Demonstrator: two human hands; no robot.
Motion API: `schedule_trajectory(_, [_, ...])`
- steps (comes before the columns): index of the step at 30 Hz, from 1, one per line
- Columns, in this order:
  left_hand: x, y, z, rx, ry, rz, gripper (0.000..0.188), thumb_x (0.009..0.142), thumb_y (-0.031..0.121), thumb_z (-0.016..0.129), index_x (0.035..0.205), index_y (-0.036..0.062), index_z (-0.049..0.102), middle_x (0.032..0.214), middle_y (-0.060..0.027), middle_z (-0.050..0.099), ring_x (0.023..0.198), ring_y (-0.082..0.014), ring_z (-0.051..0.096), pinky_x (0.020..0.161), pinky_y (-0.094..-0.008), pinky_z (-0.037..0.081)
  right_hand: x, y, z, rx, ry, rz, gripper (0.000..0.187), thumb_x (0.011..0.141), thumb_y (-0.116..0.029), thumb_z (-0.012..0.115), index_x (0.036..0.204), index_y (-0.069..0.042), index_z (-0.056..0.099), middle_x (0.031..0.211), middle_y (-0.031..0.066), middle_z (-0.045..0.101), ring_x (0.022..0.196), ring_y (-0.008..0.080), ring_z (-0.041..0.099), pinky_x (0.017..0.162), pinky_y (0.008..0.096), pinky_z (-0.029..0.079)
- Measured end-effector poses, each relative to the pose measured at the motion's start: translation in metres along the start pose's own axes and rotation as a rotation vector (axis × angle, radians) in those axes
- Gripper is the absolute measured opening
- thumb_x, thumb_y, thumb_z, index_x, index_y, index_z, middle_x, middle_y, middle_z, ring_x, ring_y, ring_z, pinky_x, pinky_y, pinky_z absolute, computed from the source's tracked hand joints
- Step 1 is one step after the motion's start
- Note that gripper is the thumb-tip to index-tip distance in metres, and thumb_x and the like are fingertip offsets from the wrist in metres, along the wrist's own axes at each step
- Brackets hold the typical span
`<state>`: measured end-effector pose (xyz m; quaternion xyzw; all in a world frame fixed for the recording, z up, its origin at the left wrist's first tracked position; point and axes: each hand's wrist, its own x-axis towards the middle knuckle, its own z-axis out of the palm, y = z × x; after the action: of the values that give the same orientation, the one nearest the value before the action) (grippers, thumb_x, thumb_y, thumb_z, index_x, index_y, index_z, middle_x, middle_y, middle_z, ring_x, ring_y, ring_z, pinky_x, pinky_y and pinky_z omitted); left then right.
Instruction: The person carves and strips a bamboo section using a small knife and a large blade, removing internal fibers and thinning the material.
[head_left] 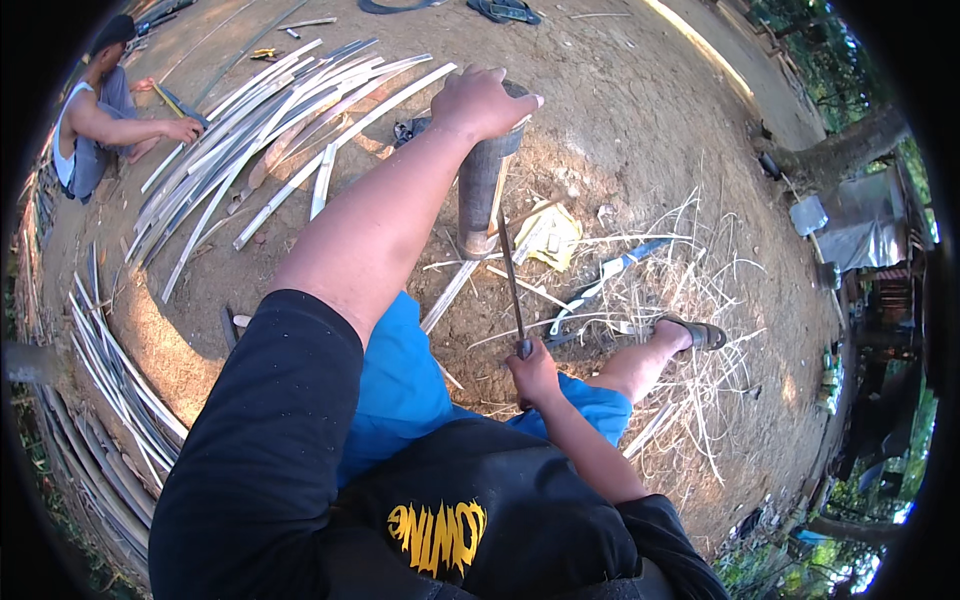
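Closed over the top end of a dark hollow-looking cylinder [485, 195], the left hand [480, 104] on my feed has its thumb stretched out to the right; how tightly it presses I cannot tell. I see the right hand [534, 374] wrapped around the handle of a long, narrow blade [512, 285], which points away from the body. The cylinder stands nearly upright in front of the person, its lower end close to pale strips [450, 297] on the ground. The blade's tip lies near the cylinder's right side; whether they touch, I cannot make out.

Just right of the cylinder's foot I have a yellow packet [551, 240], then a blue-and-white object [604, 275] among curly shavings [690, 400], which spread around a sandalled foot [690, 335]. To the left lies a broad spread of long slats [270, 130], with a co-worker [90, 130] seated beyond it, holding a tool.
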<state>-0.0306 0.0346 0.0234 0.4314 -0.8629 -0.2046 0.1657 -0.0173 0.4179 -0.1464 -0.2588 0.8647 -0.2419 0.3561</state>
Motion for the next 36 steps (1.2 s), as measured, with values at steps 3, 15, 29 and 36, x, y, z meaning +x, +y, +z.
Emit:
schedule_trajectory(3, [0.001, 0.002, -0.001, -0.018, -0.008, 0.055, 0.09, 0.085, 0.072, 0.06, 0.15, 0.0103, 0.05, 0.154, -0.015, 0.046, 0.143, -0.0334, 0.043, 0.115, -0.0462, 0.041, 0.015, 0.02, -0.002, 0.094, -0.017, 0.083, 0.025, 0.085, -0.02, 0.067, 0.102, -0.002, 0.06, 0.083, 0.0181, 0.066, 0.072, 0.0314, 0.067, 0.067, 0.0438, 0.053])
schedule_trajectory(15, [0.01, 0.003, 0.003, -0.027, 0.078, -0.066, 0.084, 0.087, 0.068, 0.059, 0.144, 0.0065, 0.056, 0.149, -0.0164, 0.051, 0.14, -0.0344, 0.047, 0.11, -0.0495, 0.045, -0.002, -0.062, -0.057, 0.872, 0.219, -0.282, 0.019, 0.096, -0.008, 0.066, 0.102, -0.005, 0.048, 0.072, 0.0024, 0.055, 0.053, 0.0092, 0.053, 0.045, 0.0267, 0.042])
schedule_trajectory(29, [0.008, 0.017, 0.0, -0.031, 0.037, 0.026, 0.094, 0.08, 0.071, 0.064, 0.144, 0.003, 0.055, 0.149, -0.0216, 0.052, 0.138, -0.0358, 0.05, 0.113, -0.046, 0.043, 0.031, 0.013, 0.018, -0.073, -0.176, 0.103, 0.044, 0.083, -0.025, 0.064, 0.118, 0.001, 0.057, 0.109, 0.0297, 0.068, 0.106, 0.0456, 0.066, 0.094, 0.0508, 0.051])
schedule_trajectory(36, [-0.006, 0.031, 0.003, 0.038, 0.003, 0.327, 0.087, 0.074, 0.055, 0.074, 0.143, 0.005, 0.057, 0.15, -0.0192, 0.05, 0.141, -0.0335, 0.047, 0.116, -0.0429, 0.04, 0.044, 0.014, -0.038, -0.386, -0.155, 0.104, 0.041, 0.089, -0.017, 0.06, 0.127, -0.001, 0.057, 0.118, 0.0304, 0.067, 0.114, 0.0455, 0.064, 0.097, 0.0499, 0.052])
